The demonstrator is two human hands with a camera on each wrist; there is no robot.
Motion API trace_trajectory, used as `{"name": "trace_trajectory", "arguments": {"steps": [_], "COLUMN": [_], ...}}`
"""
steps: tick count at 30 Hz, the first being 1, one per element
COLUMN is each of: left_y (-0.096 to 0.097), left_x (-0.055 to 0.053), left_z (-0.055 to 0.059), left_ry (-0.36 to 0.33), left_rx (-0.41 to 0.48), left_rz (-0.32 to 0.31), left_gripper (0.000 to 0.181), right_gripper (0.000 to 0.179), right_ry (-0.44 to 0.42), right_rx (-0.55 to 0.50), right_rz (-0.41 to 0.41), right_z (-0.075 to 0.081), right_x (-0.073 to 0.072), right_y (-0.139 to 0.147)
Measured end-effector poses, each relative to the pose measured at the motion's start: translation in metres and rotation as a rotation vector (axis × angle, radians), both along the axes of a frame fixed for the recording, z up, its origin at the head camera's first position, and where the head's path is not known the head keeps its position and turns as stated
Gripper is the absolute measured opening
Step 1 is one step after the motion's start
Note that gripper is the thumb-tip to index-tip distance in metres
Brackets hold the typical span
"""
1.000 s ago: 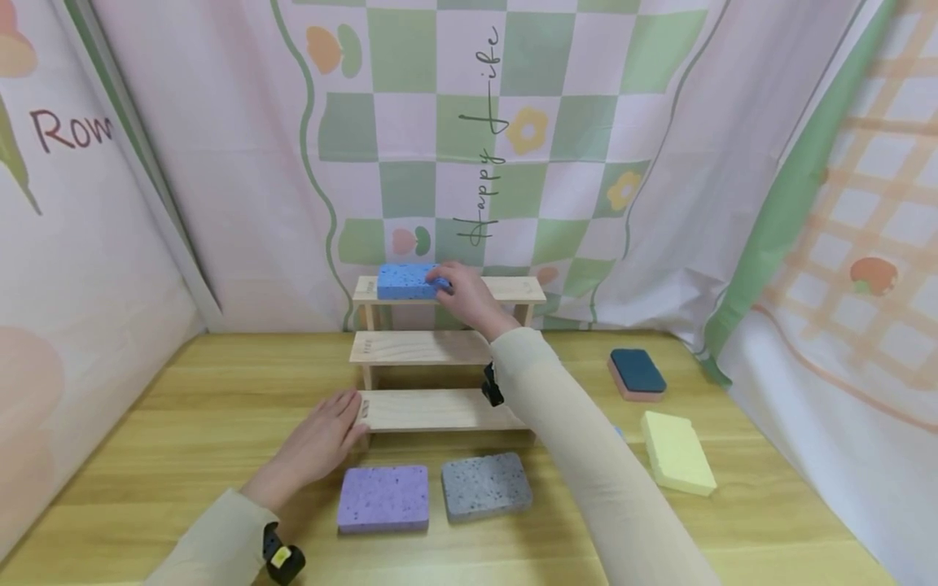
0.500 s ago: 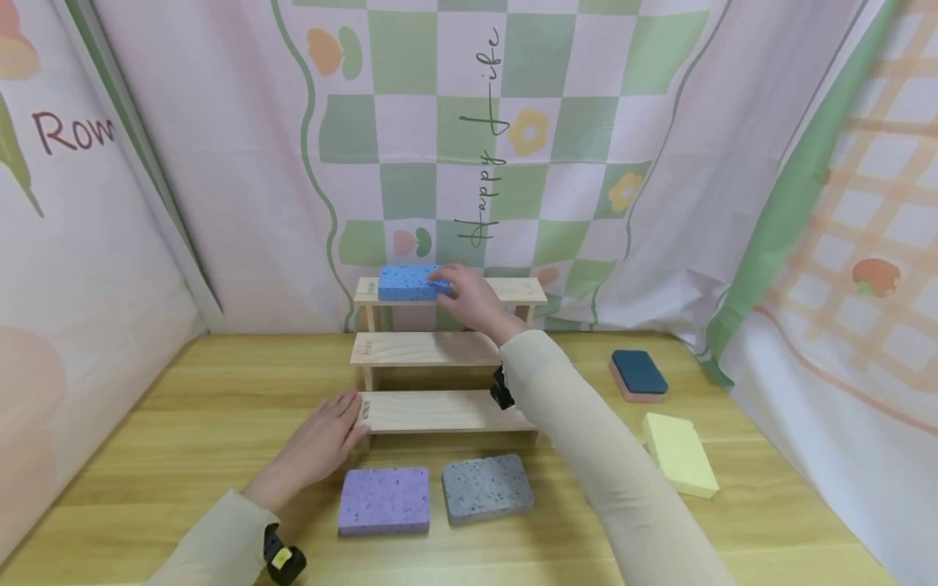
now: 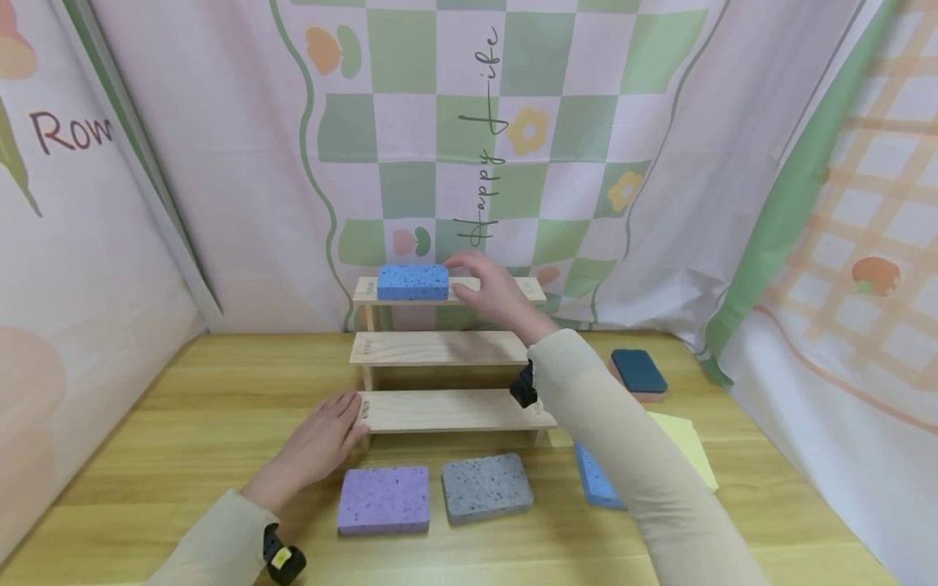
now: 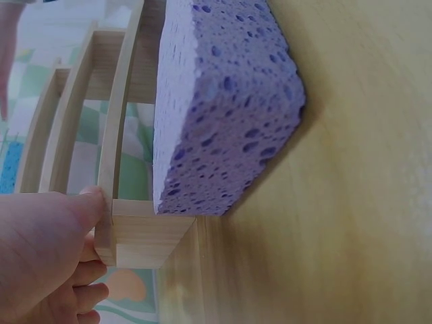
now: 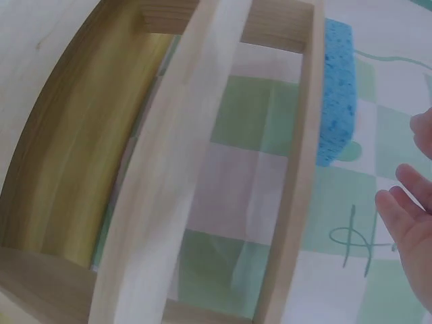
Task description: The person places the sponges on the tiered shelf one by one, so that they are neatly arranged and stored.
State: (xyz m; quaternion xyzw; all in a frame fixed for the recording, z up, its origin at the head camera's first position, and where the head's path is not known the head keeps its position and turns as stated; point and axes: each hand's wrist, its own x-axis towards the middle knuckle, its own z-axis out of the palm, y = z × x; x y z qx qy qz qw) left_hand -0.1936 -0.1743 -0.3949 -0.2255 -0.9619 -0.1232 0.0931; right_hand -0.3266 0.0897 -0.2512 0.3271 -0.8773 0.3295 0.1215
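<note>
Though partly behind the right sleeve (image 3: 639, 456), apparently a blue sponge (image 3: 596, 483).

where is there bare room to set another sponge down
The middle shelf is bare, as is the bottom shelf right of the left hand, and the table left of that hand. Crowded: the front, with purple sponge and grey sponge, and the right, where the right sleeve crosses the yellow sponge.

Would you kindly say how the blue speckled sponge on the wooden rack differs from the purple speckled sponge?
The blue sponge sits on the top tier; the purple sponge lies on the wood-grain table. The right hand is by the blue sponge, not the purple sponge. Both are rectangular and speckled.
</note>
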Motion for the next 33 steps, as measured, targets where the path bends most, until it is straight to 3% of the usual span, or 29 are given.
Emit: {"name": "trace_trajectory", "arguments": {"steps": [6, 16, 26, 33], "left_y": [0.0, 0.0, 0.001, 0.001], "left_x": [0.0, 0.0, 0.0, 0.0], "left_z": [-0.001, -0.002, -0.003, -0.001], "left_ry": [-0.005, 0.007, -0.013, -0.02], "left_rx": [0.002, 0.002, 0.004, 0.01], "left_rz": [0.005, 0.001, 0.008, 0.01], "left_gripper": [0.052, 0.052, 0.053, 0.053], "right_gripper": [0.035, 0.037, 0.045, 0.049], "right_ry": [-0.024, 0.019, -0.09, -0.066], "right_rx": [-0.06, -0.209, -0.237, -0.264], "right_rz": [-0.008, 0.026, -0.081, -0.157], "right_z": [0.004, 0.006, 0.006, -0.002], "right_x": [0.008, 0.015, 0.023, 0.027], "right_y": [0.016, 0.055, 0.1, 0.13]}}
